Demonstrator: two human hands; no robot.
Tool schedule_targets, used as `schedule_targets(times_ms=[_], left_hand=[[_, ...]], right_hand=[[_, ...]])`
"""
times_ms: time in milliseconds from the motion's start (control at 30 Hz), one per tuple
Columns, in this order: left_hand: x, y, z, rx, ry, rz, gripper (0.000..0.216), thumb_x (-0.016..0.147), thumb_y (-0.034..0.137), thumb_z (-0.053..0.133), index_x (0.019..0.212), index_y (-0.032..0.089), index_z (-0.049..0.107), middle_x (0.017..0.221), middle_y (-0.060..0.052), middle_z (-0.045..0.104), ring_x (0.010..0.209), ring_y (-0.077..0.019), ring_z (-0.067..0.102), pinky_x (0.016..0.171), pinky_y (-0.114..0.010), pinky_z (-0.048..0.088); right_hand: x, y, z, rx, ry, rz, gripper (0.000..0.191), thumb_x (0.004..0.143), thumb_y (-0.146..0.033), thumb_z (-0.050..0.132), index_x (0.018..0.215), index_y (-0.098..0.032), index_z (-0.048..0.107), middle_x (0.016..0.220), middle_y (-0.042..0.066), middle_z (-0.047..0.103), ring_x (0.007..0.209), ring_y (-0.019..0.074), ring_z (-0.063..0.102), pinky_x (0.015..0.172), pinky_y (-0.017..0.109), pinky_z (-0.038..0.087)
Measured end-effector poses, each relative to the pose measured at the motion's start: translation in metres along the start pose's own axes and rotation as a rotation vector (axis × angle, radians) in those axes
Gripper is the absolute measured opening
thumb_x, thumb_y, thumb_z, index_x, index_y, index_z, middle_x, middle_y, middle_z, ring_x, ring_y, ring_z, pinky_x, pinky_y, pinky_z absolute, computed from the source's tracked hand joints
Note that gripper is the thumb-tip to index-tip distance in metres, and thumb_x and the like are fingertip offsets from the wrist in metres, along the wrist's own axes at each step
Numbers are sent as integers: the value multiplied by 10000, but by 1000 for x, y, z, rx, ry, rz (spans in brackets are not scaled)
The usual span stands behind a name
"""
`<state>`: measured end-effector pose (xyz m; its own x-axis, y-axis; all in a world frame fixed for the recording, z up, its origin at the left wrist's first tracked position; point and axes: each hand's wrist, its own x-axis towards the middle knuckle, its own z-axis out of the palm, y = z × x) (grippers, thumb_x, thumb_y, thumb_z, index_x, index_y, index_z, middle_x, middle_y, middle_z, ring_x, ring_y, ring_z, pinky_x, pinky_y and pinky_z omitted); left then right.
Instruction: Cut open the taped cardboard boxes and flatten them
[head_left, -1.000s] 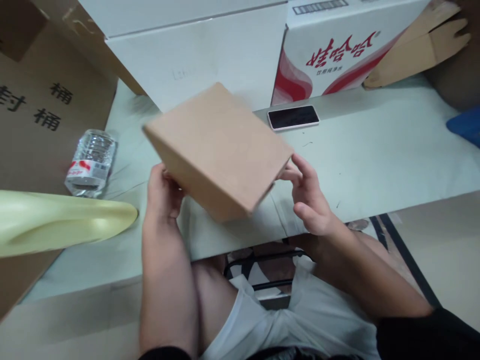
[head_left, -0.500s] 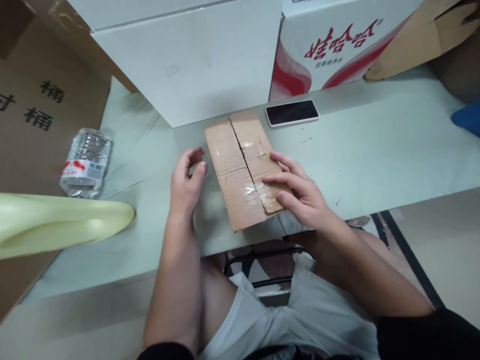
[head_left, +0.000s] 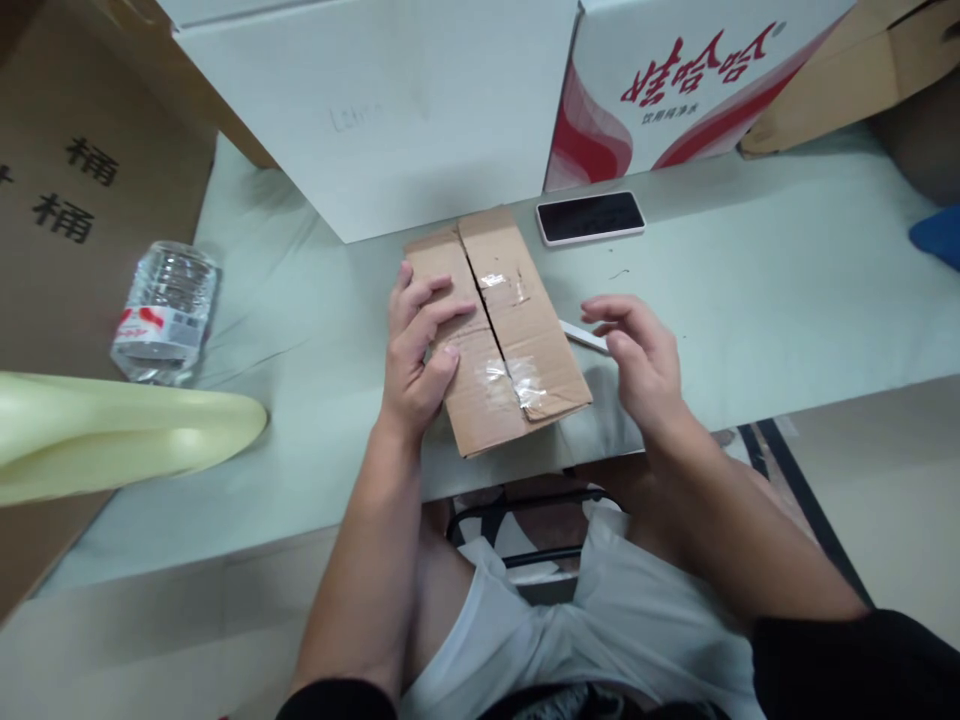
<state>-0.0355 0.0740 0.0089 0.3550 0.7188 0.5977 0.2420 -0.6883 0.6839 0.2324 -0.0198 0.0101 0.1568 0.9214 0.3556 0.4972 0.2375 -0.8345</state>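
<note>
Box of brown cardboard (head_left: 529, 330), oblong, taped across its seam, beneath the left hand (head_left: 415, 365), with fingers spread over its near-side flap, and left of the right hand (head_left: 649, 362); long axis slanting from far left to near right. Just left of the right hand, half-curled with a narrow gap: slim white strip-shaped object (head_left: 585, 336), contact impossible to tell. Farther out from the right hand: pink-rimmed, dark-screened phone (head_left: 591, 217) on pale green counter (head_left: 757, 300).

I've got the brown cardboard box (head_left: 529, 330) here, centre of the frame, lying at a slant, top face up! Two flaps (head_left: 487, 410) meet at a narrow dark seam, running upper left to lower right. Shiny clear tape (head_left: 529, 388) crosses the lower end; another glint sits higher. And right of centre, at the box's edge, my slim white strip (head_left: 586, 338), tilting down rightward!
</note>
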Motion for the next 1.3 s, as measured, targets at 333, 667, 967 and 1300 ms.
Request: schedule_targets(times_ms=[333,667,967,1300], left_hand=[[0,-2,2,-6,-1,17,485,964,677,513,1205,330,750,1413,-71,640,1511,-361,456,1377,-628,198],[-2,-3,1,-81,-19,-63,539,974,709,483,1224,333,779,1443,-59,641,1612,-382,335,1380,-609,193],[-3,-5,7,-116,54,-144,634,1046,706,321,1161,317,807,1409,-49,655,1625,-331,334,1382,-547,219],[2,13,5,-105,250,-98,527,1106,592,392,1013,278,804,1290,-34,746,1520,-254,521,1326,-527,368]], right_hand=[[17,29,-1,-821,-274,307,252,910,-347,597,1013,-187,762,979,160,746,903,323,641,776,430,480],[19,17,-6,-462,12,358,287,857,-469,556,905,-215,681,839,71,697,686,214,559,739,381,461],[16,16,-1,-386,-4,353,285,845,-471,570,889,-209,675,855,75,702,705,204,572,732,366,469],[15,16,-1,-330,40,336,292,823,-473,593,870,-207,702,807,56,688,681,188,560,700,352,448]])
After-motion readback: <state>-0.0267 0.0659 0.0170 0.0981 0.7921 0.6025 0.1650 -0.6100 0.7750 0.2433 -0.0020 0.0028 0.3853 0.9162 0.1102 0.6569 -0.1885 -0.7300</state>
